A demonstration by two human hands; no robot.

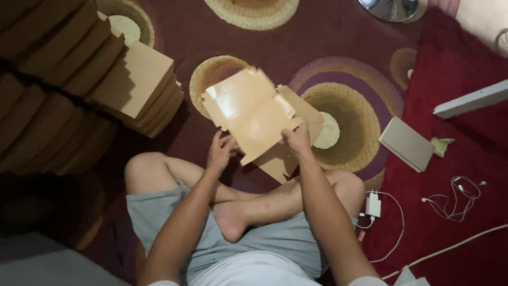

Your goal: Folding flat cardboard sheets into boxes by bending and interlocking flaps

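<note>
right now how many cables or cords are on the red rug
3. A white charger with its cable lies by the right knee, white earphones lie further right, and a pale cord crosses the bottom right corner. More may lie outside the frame.

The flat cardboard sheet [248, 114] at centre frame is motion-blurred along its upper edge and hides the fingertips of both hands. The stacks of boxes [58, 90] run off the left edge; a metal fan base [391, 8] is cut by the top edge.
</note>
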